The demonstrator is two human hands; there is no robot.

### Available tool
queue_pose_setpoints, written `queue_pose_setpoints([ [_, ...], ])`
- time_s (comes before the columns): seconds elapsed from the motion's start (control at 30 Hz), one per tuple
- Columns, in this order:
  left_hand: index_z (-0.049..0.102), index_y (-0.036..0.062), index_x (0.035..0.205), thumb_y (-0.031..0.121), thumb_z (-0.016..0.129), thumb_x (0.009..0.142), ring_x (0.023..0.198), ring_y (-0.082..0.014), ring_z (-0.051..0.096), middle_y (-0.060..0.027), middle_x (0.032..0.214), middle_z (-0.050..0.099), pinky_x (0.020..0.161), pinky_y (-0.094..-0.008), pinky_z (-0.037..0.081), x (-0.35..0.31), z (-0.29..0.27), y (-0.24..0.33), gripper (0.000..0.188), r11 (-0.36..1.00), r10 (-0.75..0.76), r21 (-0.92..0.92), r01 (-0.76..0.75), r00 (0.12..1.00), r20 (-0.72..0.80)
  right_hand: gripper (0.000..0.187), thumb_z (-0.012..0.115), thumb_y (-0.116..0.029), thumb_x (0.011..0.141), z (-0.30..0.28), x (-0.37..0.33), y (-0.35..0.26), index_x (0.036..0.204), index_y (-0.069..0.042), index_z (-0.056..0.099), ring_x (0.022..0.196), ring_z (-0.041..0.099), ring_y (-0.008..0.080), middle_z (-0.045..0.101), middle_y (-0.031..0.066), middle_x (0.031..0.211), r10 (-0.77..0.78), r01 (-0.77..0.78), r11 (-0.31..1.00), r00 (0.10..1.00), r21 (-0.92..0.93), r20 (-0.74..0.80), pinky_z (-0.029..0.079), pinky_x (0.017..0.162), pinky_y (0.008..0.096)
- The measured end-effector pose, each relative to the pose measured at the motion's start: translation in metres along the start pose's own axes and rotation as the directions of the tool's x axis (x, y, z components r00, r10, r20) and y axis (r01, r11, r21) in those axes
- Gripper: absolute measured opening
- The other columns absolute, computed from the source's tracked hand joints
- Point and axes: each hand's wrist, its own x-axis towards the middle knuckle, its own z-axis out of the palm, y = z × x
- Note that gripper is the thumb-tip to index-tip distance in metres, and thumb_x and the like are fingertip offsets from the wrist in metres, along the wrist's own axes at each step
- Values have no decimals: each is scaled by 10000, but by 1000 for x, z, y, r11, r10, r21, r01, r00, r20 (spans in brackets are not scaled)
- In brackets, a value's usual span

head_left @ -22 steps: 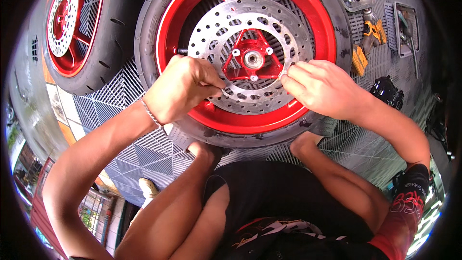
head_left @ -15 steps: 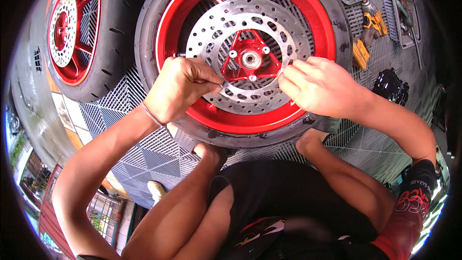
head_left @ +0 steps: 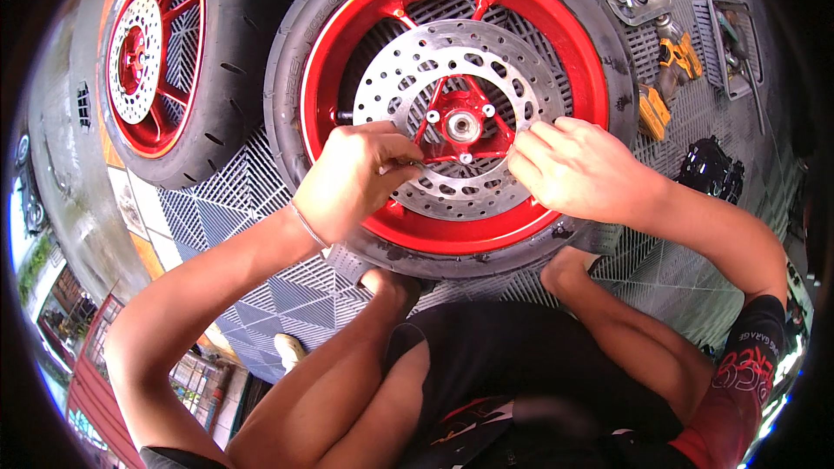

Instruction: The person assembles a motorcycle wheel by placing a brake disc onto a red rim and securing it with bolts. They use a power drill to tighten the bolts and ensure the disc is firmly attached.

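A motorcycle wheel with a red rim and black tyre lies flat before me. A drilled silver brake disc lies over its red hub, where a few silver fasteners show. My left hand is closed in a pinch over the disc's lower left part; a small dark bit shows at its fingertips, too small to name. On the disc's right side, my right hand is closed with its fingers curled down. Its fingertips are hidden, so what they hold cannot be seen.
A second red wheel stands at the left. At the right are a metal tray of small parts, a yellow and black power tool, another tray with tools, and a black part. Grid mats cover the floor.
The view has shifted, so the wheels sit slightly lower and farther right in it. My left hand stays pinched over the disc, and my right hand stays closed at its right side.
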Motion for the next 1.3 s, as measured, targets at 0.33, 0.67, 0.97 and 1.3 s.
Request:
queue_pose_setpoints([
  [0.33, 761, 5, 1087, -34, 701, 875, 942, -287, 697, -120, 1042, 688, 825, -383, 584, -2, -8, -15, 224, 909, 352, 189, -372, 927, 131, 161, 658, -215, 866, 21, 5, -3, 897, -60, 628, 786, 667, 211, 619, 56, 845, 144, -146, 988, 989, -42, -42, 562, 669, 342],
  [0.67, 770, 33, 1082, 14, 769, 852, 955, -272, 690, -95, 1036, 662, 828, -387, 579, 1, -10, -7, 231, 915, 346, 180, -362, 931, 113, 455, 625, -393, 974, 20, 2, 9, 647, -84, 689, 575, 702, 261, 663, 99, 613, 151, -150, 983, 988, 109, -7, 523, 508, 393],
  [0.97, 765, 42, 1164, -32, 723, 820, 899, -276, 679, -104, 1032, 660, 783, -368, 584, 4, -12, -5, 355, 889, 399, 188, -418, 907, 133, 335, 563, -367, 1018, -28, -45, 218, 929, -83, 717, 822, 716, 408, 744, 173, 883, 846, -814, 531, 490, 238, -211, 573, 760, 538],
  [1.3, 810, 69, 1113, -35, 730, 788, 845, -235, 648, -85, 993, 634, 743, -356, 573, 8, -14, -6, 351, 893, 406, 144, -426, 902, 147, 216, 612, -122, 926, 47, -93, 320, 1101, -76, 729, 1060, 703, 386, 752, 171, 1105, 925, -884, 378, 374, 277, -68, 558, 925, 497],
])
